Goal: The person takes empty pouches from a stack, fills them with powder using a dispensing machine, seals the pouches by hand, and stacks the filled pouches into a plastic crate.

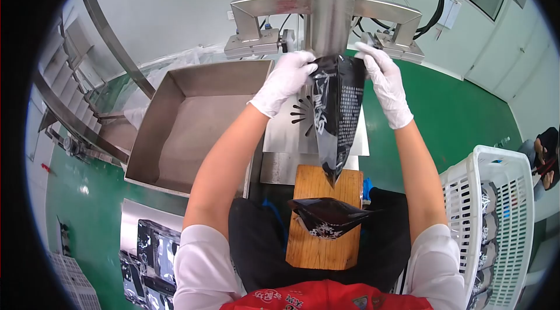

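A black printed pouch (339, 114) hangs with its top around the lower end of a vertical steel tube (335, 6). My left hand (287, 81), in a white glove, grips the pouch's upper left edge with closed fingers. At the upper right edge, my gloved right hand (386, 83) has its fingers pinched on the pouch corner. The pouch narrows to a point just above a wooden board (324, 254) between my legs. Another black pouch (329, 218), its mouth seemingly parted, lies across that board.
Steel clamp arms (252, 41) flank the tube. A deep metal tray (198, 129) stands at left. Several black pouches (156, 246) lie on a surface at lower left. At right, a white crate (507, 164) holds several packed pouches; a person (542, 155) is partly visible beyond.
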A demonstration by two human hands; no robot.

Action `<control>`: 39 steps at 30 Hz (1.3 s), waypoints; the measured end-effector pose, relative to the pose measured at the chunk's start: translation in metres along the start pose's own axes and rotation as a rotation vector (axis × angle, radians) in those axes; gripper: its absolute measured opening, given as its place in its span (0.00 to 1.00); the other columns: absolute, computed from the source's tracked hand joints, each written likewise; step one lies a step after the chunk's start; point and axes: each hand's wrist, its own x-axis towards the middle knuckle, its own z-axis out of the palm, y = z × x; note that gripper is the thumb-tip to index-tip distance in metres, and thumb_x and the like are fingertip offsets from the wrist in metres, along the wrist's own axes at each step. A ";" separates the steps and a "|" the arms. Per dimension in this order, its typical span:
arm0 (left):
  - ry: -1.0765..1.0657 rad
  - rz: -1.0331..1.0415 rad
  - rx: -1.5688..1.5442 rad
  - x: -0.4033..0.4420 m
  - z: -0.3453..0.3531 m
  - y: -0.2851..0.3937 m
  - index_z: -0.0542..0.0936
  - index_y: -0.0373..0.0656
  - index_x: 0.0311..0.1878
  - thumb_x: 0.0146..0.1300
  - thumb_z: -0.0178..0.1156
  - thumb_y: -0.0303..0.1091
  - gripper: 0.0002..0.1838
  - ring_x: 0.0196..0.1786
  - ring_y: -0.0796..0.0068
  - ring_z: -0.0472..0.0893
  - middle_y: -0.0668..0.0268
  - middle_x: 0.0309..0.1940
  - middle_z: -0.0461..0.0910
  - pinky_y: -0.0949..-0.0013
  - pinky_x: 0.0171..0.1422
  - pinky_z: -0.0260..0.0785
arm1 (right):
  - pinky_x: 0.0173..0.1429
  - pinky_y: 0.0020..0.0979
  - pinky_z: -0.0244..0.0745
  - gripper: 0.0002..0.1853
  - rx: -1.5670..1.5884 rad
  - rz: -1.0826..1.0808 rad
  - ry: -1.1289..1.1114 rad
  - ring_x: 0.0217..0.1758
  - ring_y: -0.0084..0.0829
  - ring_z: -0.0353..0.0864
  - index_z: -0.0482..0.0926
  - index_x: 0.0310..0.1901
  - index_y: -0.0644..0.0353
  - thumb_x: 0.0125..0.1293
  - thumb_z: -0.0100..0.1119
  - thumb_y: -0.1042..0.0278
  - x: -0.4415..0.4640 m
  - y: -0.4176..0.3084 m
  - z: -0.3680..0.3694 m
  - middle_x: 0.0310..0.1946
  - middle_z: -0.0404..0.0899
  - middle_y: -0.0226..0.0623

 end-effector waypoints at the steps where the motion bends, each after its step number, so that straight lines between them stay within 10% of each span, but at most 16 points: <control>1: 0.006 0.000 0.000 0.004 0.002 -0.001 0.81 0.32 0.46 0.64 0.61 0.31 0.12 0.39 0.73 0.81 0.60 0.36 0.82 0.69 0.46 0.73 | 0.59 0.28 0.72 0.18 0.000 -0.004 -0.004 0.55 0.29 0.78 0.79 0.58 0.59 0.71 0.57 0.61 -0.004 -0.003 0.005 0.54 0.79 0.40; 4: 0.171 0.225 0.237 0.016 0.005 -0.002 0.79 0.32 0.47 0.66 0.56 0.29 0.11 0.43 0.56 0.80 0.53 0.39 0.79 0.61 0.53 0.70 | 0.63 0.34 0.74 0.28 -0.100 -0.134 0.145 0.67 0.36 0.71 0.71 0.65 0.57 0.64 0.65 0.66 -0.017 -0.015 0.017 0.67 0.67 0.44; 11: 0.140 0.267 0.429 0.003 -0.006 0.022 0.79 0.33 0.48 0.64 0.57 0.25 0.11 0.49 0.50 0.79 0.52 0.43 0.80 0.61 0.56 0.71 | 0.41 0.44 0.74 0.15 -0.569 0.153 -0.063 0.34 0.49 0.82 0.78 0.32 0.64 0.67 0.57 0.59 -0.020 0.010 0.043 0.26 0.79 0.50; 16: 0.539 0.570 0.240 -0.046 0.014 -0.010 0.78 0.41 0.55 0.64 0.56 0.21 0.16 0.58 0.52 0.78 0.54 0.52 0.79 0.62 0.60 0.72 | 0.33 0.42 0.73 0.15 -0.228 0.052 0.196 0.25 0.45 0.80 0.74 0.25 0.63 0.69 0.55 0.64 -0.012 0.031 0.064 0.19 0.76 0.46; 18: 0.280 0.014 0.068 -0.045 0.016 -0.082 0.72 0.37 0.64 0.69 0.54 0.26 0.20 0.68 0.61 0.71 0.51 0.62 0.73 0.64 0.70 0.62 | 0.30 0.38 0.73 0.14 -0.180 -0.014 0.241 0.22 0.40 0.81 0.73 0.25 0.63 0.69 0.56 0.67 -0.014 0.032 0.067 0.19 0.76 0.44; 21: 0.476 -0.095 -0.115 -0.003 0.037 -0.198 0.64 0.34 0.70 0.73 0.51 0.42 0.28 0.71 0.56 0.67 0.51 0.69 0.67 0.65 0.74 0.57 | 0.29 0.22 0.75 0.10 -0.029 0.107 0.202 0.22 0.20 0.80 0.79 0.35 0.71 0.70 0.59 0.70 -0.019 0.029 0.070 0.27 0.79 0.36; 25: 0.354 -0.297 -0.432 0.012 0.033 -0.178 0.59 0.34 0.73 0.74 0.43 0.58 0.38 0.75 0.63 0.60 0.55 0.72 0.63 0.64 0.75 0.52 | 0.27 0.33 0.73 0.14 -0.122 0.026 0.235 0.21 0.34 0.82 0.73 0.25 0.64 0.69 0.57 0.69 -0.017 0.026 0.071 0.19 0.77 0.42; 29: 0.380 -0.606 -0.701 -0.012 0.047 -0.158 0.68 0.34 0.67 0.72 0.51 0.52 0.32 0.67 0.65 0.70 0.54 0.63 0.72 0.62 0.69 0.61 | 0.37 0.29 0.73 0.15 0.202 0.348 0.212 0.29 0.22 0.79 0.81 0.43 0.68 0.71 0.56 0.60 -0.042 -0.013 0.055 0.27 0.82 0.33; 35: -0.293 -0.157 -0.708 -0.178 -0.006 -0.046 0.66 0.30 0.68 0.61 0.67 0.51 0.41 0.67 0.61 0.73 0.53 0.63 0.73 0.58 0.74 0.59 | 0.63 0.32 0.71 0.32 0.376 0.366 -0.512 0.54 0.33 0.81 0.75 0.59 0.69 0.71 0.53 0.43 -0.139 -0.083 -0.014 0.49 0.83 0.45; 38: -0.414 -0.206 -0.804 -0.236 0.016 -0.014 0.65 0.30 0.69 0.52 0.73 0.42 0.45 0.69 0.62 0.70 0.55 0.66 0.72 0.62 0.76 0.55 | 0.73 0.35 0.59 0.51 0.778 0.464 -0.613 0.67 0.34 0.71 0.66 0.67 0.72 0.54 0.66 0.34 -0.202 -0.074 -0.026 0.62 0.75 0.45; 39: -0.409 -0.236 -0.789 -0.246 0.029 -0.004 0.65 0.30 0.69 0.50 0.74 0.40 0.45 0.69 0.62 0.69 0.55 0.65 0.72 0.63 0.76 0.54 | 0.75 0.35 0.56 0.48 0.834 0.559 -0.589 0.69 0.34 0.69 0.66 0.67 0.71 0.53 0.73 0.45 -0.221 -0.076 -0.024 0.63 0.73 0.44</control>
